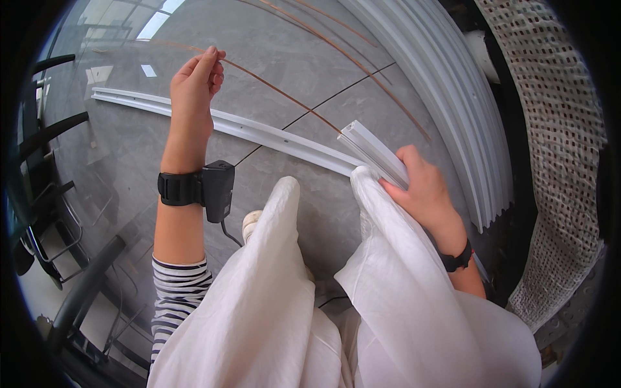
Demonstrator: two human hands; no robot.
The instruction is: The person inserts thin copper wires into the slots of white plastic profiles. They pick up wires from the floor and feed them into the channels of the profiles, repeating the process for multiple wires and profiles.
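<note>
Raised at the upper left, my left hand [199, 77] is closed, pinching a long thin brown strip [278, 88] between thumb and fingers. From there the strip slants down to the right and meets the open end of a white channelled profile [370, 150]. Whether its tip sits inside a groove or only touches the end I cannot tell. My right hand [424, 187] grips this profile beside my right knee; the rest of its length is hidden by the hand and leg. A long white rail [259, 132] with small holes lies on the floor beyond my knees.
More brown strips [362, 68] lie on the grey tiled floor [310, 155] ahead. A bundle of long white profiles [446, 110] curves along the right, next to a woven beige cloth [556, 149]. Dark chair frames [90, 291] stand at the left.
</note>
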